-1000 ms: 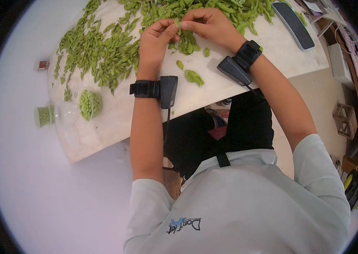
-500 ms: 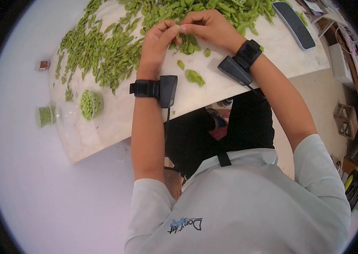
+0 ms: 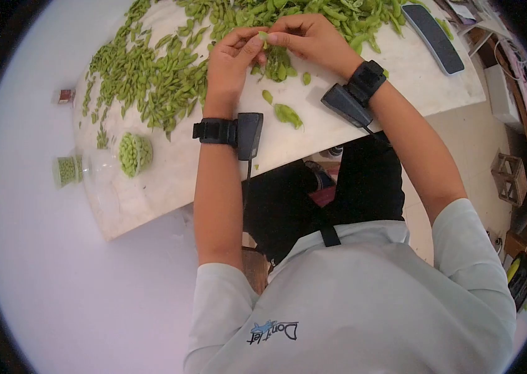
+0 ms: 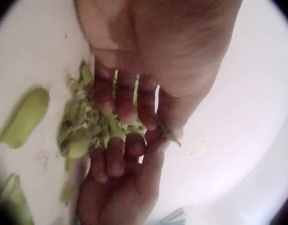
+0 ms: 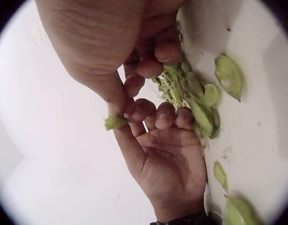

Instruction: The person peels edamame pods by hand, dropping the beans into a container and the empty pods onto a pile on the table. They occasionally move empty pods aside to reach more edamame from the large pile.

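Observation:
Both hands meet at fingertip level over the table's far side. A small green pod (image 3: 263, 36) is pinched between the thumbs and forefingers of the left hand (image 3: 229, 65) and the right hand (image 3: 313, 40). In the right wrist view the pod (image 5: 116, 122) sticks out by the touching thumb tips, and the other fingers of both hands are curled. Beneath the hands lies a small heap of opened pods (image 5: 200, 112). Two loose pods (image 3: 287, 116) rest on the table nearer the body.
Green pods (image 3: 151, 81) spread over the left of the white table (image 3: 170, 181), with more pods (image 3: 363, 25) at the far edge. A clear tub of shelled beans (image 3: 134, 154) stands at the left. A dark, pale-edged device (image 3: 433, 38) lies at the right.
Both hands stay in nearly the same place with small finger movements. The green pod between the fingertips shows more plainly than half a second ago.

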`<state>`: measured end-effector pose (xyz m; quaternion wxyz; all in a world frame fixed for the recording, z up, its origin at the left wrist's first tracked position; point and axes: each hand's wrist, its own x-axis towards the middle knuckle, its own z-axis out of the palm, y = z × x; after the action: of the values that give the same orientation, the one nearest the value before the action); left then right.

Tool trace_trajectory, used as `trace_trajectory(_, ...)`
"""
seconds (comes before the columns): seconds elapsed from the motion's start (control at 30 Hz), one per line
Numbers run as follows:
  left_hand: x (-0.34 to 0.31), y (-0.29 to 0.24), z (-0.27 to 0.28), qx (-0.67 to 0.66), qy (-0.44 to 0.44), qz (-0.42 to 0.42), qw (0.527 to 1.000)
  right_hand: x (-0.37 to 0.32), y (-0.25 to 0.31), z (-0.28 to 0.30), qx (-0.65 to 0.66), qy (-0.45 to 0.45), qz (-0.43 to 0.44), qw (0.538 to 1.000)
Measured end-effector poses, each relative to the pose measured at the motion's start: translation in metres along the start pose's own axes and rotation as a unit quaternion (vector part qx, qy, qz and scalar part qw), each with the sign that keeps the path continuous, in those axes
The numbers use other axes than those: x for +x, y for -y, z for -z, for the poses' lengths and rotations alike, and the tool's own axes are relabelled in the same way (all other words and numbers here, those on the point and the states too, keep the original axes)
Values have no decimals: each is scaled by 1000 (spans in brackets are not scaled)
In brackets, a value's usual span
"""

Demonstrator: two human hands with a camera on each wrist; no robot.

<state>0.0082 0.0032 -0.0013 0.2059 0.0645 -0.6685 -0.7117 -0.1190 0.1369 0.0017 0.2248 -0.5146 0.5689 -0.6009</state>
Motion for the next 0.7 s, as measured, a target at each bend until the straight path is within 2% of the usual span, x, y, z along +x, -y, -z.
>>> trace_trajectory(0.1,-1,-1,0,87,-67,-6,994,-1,-3,0,-22,-17,-26,999)
trace_trajectory(0.17,1,1,1,63,-103,-23,992,3,-10,0,-17,-37,-19,999)
trace_trajectory(0.27,3,-12,6,59,-156,-77,983,1,-8,3,26,13,-63,998)
trace_trajectory(0.37,-16,-44,8,134,-212,-85,964,-1,1,0,48,-70,-48,995)
trace_trajectory(0.4,-28,-60,9,174,-225,-89,955,3,0,0,56,-126,-48,989)
trace_trajectory(0.5,-65,-89,32,240,-279,-149,918,2,3,5,132,-107,-64,983)
trace_trajectory(0.57,-94,-102,68,330,-321,-104,881,0,1,1,120,-110,-59,985)
trace_trajectory(0.63,-119,-117,91,463,-358,-86,806,0,0,0,107,-113,-58,986)
trace_trajectory(0.7,-142,-127,118,534,-353,-10,768,1,-3,0,97,-113,-61,987)
